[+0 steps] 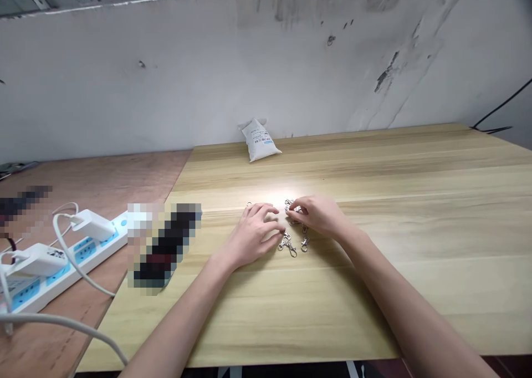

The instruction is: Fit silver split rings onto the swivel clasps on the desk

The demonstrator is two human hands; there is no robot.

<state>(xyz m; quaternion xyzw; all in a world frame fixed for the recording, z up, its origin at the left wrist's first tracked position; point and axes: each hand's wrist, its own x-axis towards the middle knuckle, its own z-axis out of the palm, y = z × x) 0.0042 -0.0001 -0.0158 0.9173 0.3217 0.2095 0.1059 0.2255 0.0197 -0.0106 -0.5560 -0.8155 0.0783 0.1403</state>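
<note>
Several small silver swivel clasps (292,249) lie in a loose group on the light wooden tabletop. My left hand (255,234) rests at the left of the group with its fingers bent and apart; its fingertips are close to the nearest clasps, and nothing shows in its grasp. From the right, my right hand (318,214) reaches over the pile, its thumb and forefinger closed around a metal clasp (287,205) at the far side. Part of the pile is hidden under that hand. One more clasp (305,245) lies just below it. A small ring (249,204) shows beyond my left fingers.
A white printed plastic pouch (261,141) stands near the wall (199,73). At left lies a blurred dark object (170,250). A white power strip (83,261) with plugged chargers and cables sits on the lower brown surface (141,173); one cable (83,325) crosses toward the table's left edge.
</note>
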